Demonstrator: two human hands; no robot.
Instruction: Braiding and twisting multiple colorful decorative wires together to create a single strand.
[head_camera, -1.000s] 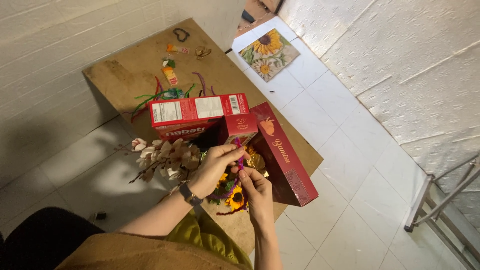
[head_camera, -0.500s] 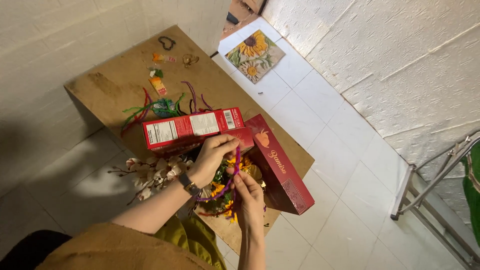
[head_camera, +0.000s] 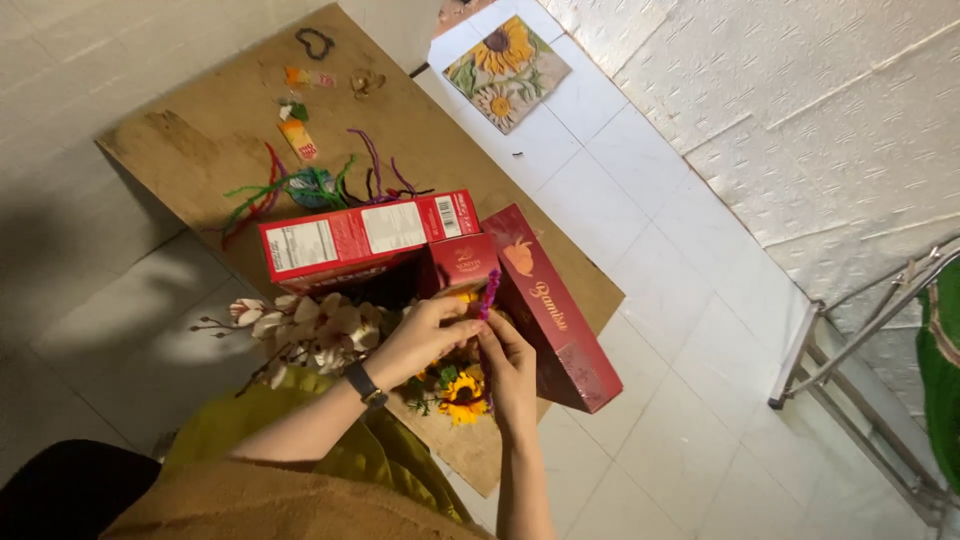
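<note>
**Purple stem raised between both hands over the flower box**

White floor tiles (head_camera: 640, 250) and a textured white wall (head_camera: 800, 110) surround a low brown board serving as the counter (head_camera: 200, 130), which lies flat on the floor. A second ago both hands were lower, down among the artificial flowers, with a purple pipe cleaner looped across them; half a second ago the loop was rising. Now the left hand (head_camera: 420, 335) and the right hand (head_camera: 508, 355) meet just in front of the small red box (head_camera: 462, 262), pinching the purple pipe cleaner (head_camera: 489, 293) so that its free end stands nearly upright above the fingers. Both hands are closed narrowly on it, fingertips touching.

The camera has also tilted, so more of the counter's far end shows: a black heart-shaped wire (head_camera: 315, 42), small coloured scraps (head_camera: 298, 135), and a tangle of green, red and purple pipe cleaners (head_camera: 310, 185) behind the long red carton (head_camera: 365, 235). The dark red lid (head_camera: 550, 310) leans at the right. Cream blossoms (head_camera: 300, 325) and a sunflower (head_camera: 463, 388) sit below the hands, seemingly undisturbed.

Judging by the lift, the stem has come clear of the bouquet and is being shaped or twisted in the air.
</note>
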